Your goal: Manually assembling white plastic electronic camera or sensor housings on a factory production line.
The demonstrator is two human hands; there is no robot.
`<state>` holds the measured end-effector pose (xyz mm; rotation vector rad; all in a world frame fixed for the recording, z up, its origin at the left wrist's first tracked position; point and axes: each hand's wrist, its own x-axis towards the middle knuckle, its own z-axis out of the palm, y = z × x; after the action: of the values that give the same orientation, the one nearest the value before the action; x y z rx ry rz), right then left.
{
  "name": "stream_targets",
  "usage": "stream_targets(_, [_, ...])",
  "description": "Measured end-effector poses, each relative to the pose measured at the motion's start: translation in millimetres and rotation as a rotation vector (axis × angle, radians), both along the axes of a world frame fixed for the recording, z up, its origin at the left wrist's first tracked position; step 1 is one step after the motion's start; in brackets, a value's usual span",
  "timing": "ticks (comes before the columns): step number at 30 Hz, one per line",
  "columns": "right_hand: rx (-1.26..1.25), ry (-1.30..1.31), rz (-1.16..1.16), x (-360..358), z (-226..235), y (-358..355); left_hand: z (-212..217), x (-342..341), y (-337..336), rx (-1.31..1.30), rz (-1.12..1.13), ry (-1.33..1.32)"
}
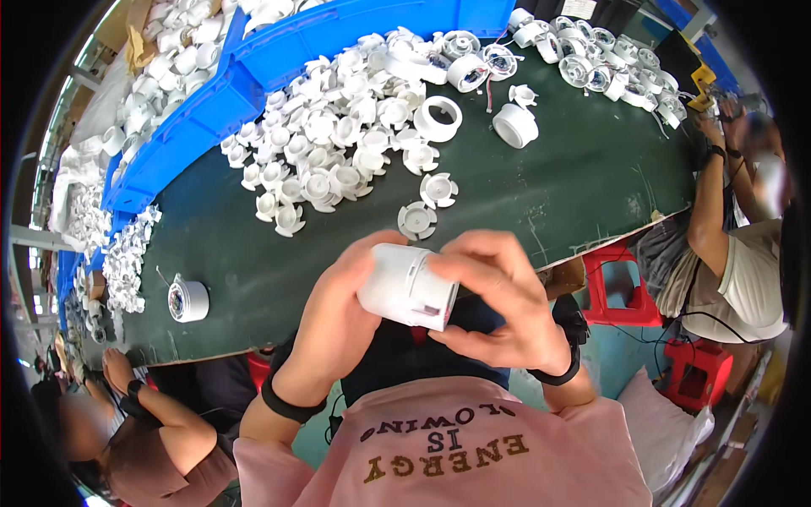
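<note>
In front of my chest, off the table's near edge, I hold a white cylindrical plastic housing (401, 286) tilted on its side. My left hand (331, 314) wraps round its left end. At the right end my right hand (507, 302) grips it with the thumb below and fingers above. A seam runs round the housing, with a small dark slot low on its right part. Just beyond my hands lie two white finned cups (417, 220), nearest on the green tabletop. Farther off is a big heap of similar finned cups (338, 135).
A white ring (438, 118) and a white cap (515, 126) lie right of the heap. Wired round units (591, 63) crowd the far right; another unit (187, 301) stands at left. Blue bins (338, 38) line the back. Co-workers sit on both sides, by red stools (621, 291).
</note>
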<state>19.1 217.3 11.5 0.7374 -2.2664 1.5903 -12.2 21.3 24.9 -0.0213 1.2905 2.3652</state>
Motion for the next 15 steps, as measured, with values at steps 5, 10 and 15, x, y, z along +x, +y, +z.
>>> stream_targets(5, [0.151, 0.110, 0.012, 2.2, -11.1, -8.2, -13.0, 0.6, 1.5, -0.143, -0.093, -0.169])
stream_targets(10, [-0.247, -0.275, 0.043, 20.3, -15.6, -25.6, -21.2, 6.4, -6.5, -0.703, 0.201, 1.023])
stream_targets(15, [-0.397, -0.377, 0.143, 21.2, -17.6, -29.2, -18.4, 5.7, -14.6, -0.662, 0.216, 1.158])
